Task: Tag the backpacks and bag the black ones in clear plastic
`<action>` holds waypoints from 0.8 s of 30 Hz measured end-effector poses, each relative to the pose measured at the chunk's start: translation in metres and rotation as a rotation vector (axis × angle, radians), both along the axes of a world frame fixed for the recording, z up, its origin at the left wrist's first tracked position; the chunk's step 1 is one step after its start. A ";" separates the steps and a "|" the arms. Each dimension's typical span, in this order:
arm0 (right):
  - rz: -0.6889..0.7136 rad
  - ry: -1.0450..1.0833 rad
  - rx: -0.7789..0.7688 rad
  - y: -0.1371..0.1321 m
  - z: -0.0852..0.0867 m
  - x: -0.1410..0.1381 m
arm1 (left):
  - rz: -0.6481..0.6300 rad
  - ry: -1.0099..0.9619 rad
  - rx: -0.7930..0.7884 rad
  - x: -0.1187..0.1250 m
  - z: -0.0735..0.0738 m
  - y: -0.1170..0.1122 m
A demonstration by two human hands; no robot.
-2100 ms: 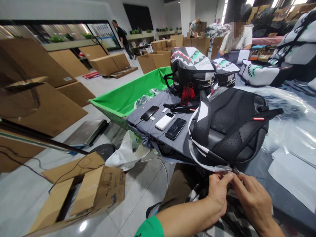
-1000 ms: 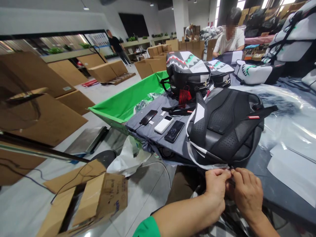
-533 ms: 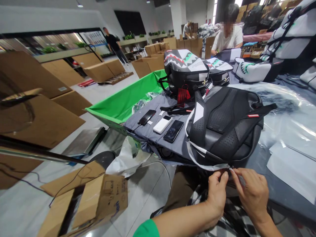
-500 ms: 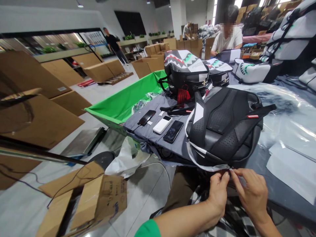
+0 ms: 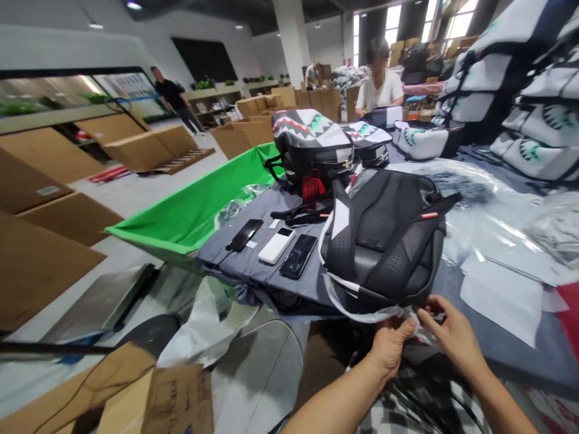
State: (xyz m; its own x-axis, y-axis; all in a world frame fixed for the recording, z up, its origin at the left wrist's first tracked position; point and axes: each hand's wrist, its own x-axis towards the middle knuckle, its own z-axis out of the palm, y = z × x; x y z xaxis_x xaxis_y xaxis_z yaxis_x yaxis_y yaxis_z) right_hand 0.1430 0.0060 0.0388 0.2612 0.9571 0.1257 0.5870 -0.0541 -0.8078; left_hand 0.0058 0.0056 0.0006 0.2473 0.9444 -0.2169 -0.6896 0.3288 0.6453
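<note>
A black backpack point(image 5: 384, 235) lies on the cloth-covered table, its padded back panel and shoulder straps facing up. A thin, whitish plastic strip point(image 5: 350, 307) runs along its lower left edge toward me. My left hand point(image 5: 389, 346) is closed on the plastic at the table's front edge, thumb on top. Just beside it, my right hand point(image 5: 447, 325) pinches the same plastic with thumb and finger, close under the backpack's bottom. What lies beneath the fingers is partly hidden.
Left of the backpack lie a white power bank point(image 5: 277, 246) and two dark phones, one of them a black phone point(image 5: 298, 256). Patterned backpacks point(image 5: 312, 144) stand behind. White sheets point(image 5: 502, 295) and clear plastic lie right. A green bin point(image 5: 194, 211) adjoins the table; a person point(image 5: 380, 87) works opposite.
The view has swung right, so everything shifts left. My right hand has moved slightly up and apart from the left, and more plastic shows between them.
</note>
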 end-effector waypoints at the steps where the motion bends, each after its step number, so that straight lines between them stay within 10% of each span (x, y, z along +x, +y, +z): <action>1: -0.084 -0.019 0.017 -0.007 0.001 0.012 | 0.007 0.033 -0.035 0.001 -0.004 0.000; 8: -0.851 -0.214 -0.006 -0.117 0.055 0.165 | 0.030 0.238 -0.112 0.003 -0.023 -0.002; 12: -0.943 -0.129 -0.105 -0.151 0.069 0.224 | 0.041 0.282 -0.103 0.004 -0.022 -0.002; 18: -0.851 0.002 -0.117 -0.124 0.049 0.228 | 0.070 0.280 -0.113 0.005 -0.012 -0.004; 24: -0.854 -0.151 -0.028 -0.139 0.063 0.211 | 0.067 0.287 -0.115 0.005 -0.006 -0.003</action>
